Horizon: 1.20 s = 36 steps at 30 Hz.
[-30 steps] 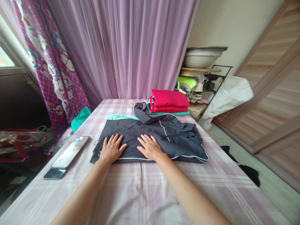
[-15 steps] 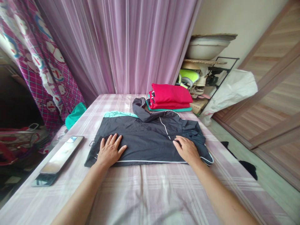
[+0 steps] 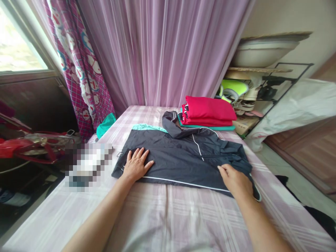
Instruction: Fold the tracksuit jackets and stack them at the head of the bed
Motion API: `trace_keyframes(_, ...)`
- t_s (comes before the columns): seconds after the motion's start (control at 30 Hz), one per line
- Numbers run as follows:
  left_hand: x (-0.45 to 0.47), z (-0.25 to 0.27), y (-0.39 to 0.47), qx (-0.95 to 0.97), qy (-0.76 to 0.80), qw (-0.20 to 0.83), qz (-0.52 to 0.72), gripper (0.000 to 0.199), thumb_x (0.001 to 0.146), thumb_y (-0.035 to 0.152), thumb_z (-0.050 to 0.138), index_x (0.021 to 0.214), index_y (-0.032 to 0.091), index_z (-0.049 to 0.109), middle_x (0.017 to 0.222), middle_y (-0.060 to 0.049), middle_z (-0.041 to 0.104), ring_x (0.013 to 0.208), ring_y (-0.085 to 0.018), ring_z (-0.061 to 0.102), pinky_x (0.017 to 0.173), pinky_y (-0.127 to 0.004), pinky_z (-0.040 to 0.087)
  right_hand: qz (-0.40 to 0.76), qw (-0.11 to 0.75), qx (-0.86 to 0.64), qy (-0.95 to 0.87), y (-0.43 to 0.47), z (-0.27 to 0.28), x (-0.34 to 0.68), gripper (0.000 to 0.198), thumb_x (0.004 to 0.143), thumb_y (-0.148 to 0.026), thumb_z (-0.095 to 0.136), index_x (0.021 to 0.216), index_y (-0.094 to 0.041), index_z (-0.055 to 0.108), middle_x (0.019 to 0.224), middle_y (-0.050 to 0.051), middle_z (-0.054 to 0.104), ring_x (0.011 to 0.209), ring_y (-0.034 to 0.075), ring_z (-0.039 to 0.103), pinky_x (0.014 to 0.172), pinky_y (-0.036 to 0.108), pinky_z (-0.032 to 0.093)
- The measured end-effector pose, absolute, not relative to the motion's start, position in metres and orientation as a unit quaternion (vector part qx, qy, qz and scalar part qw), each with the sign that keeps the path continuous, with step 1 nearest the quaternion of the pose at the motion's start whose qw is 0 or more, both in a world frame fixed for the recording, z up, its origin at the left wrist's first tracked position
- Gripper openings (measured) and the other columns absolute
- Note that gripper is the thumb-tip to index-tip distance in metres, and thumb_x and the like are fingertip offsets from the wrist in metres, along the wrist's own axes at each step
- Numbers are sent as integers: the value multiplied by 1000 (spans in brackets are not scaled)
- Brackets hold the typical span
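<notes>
Two bare hands on my feed, one dark jacket under them. The jacket point(image 3: 170, 162) lies spread and partly folded in the middle of the table point(image 3: 162, 218), its near edge marked by one long white line of piping point(image 3: 183, 183). I note one mint-green strip point(image 3: 148, 127) at its far left edge, one small cord loop point(image 3: 119, 154) at the left, and one dark fold point(image 3: 169, 127) raised at the far side, with short white stripes near its end.

Left hand point(image 3: 137, 164): flat on the jacket's left part, fingers a little spread, thumb out to the right. Right hand point(image 3: 235, 179): at the near right part, fingers curled, thumb and forefinger close together; I cannot tell whether cloth is pinched between them.

Far right on the table, one stack: red folded cloth point(image 3: 210, 108) on top, teal cloth point(image 3: 220, 128) beneath. I cannot count the red layers. Left on the table, one pixelated object point(image 3: 89, 166); identity and any marking hidden.

Surroundings: two curtains, one lilac point(image 3: 154, 52), one magenta with cartoon figures point(image 3: 88, 87); one teal bundle point(image 3: 106, 125) beyond the table's left edge. Far right, one rack point(image 3: 294, 64) with one pale basin point(image 3: 265, 54) and one yellow-green visor point(image 3: 236, 87); one white plastic bag point(image 3: 296, 105) beside it.

Labels: one carton point(image 3: 246, 124) low on the rack, its surface too blurred to read for print.
</notes>
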<state>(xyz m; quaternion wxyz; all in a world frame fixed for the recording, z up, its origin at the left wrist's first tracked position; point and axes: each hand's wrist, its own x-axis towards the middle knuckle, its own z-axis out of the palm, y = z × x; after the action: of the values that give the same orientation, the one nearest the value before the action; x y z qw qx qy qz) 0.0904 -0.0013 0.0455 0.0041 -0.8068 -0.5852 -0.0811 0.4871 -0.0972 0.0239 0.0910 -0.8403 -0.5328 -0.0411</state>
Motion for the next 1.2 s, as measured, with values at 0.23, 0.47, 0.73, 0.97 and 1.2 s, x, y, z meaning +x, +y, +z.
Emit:
trace_keyframes(0.23,88,47,-10,-801,-579,13,-154,44,97,45,37,127,25,63,137,-6,61,131,-25,50,116,-49,29,-71,90,-847,-520,-101,30,474,44,95,-50,35,96,-26,72,72,9,72,54,21,61,49,29,31)
trace_keyframes(0.47,58,50,-22,-762,-609,47,-216,42,96,40,41,123,22,67,134,-8,63,132,-29,50,114,-50,31,-66,79,-851,-515,-107,51,456,45,97,-44,32,101,-23,71,78,12,74,61,24,66,51,31,35)
trace_keyframes(0.73,39,41,-16,-753,-617,31,-226,47,93,44,40,119,18,69,134,-11,63,130,-32,51,108,-46,42,-111,172,-811,-548,-108,40,463,39,96,-36,34,101,-22,70,94,11,75,72,23,68,60,32,43)
trace_keyframes(0.97,40,37,-13,-769,-608,52,-190,46,92,41,41,124,19,67,141,-11,56,134,-33,47,111,-51,37,-98,303,-656,-684,-74,71,366,41,98,-34,34,125,-22,63,129,10,65,120,25,57,102,41,40)
trace_keyframes(1.2,41,34,-13,-758,-633,76,-138,47,91,41,42,131,27,61,147,-6,51,138,-31,42,111,-53,33,116,154,-540,-819,-18,72,255,57,98,-50,38,148,-23,40,157,9,34,145,25,28,118,54,18)
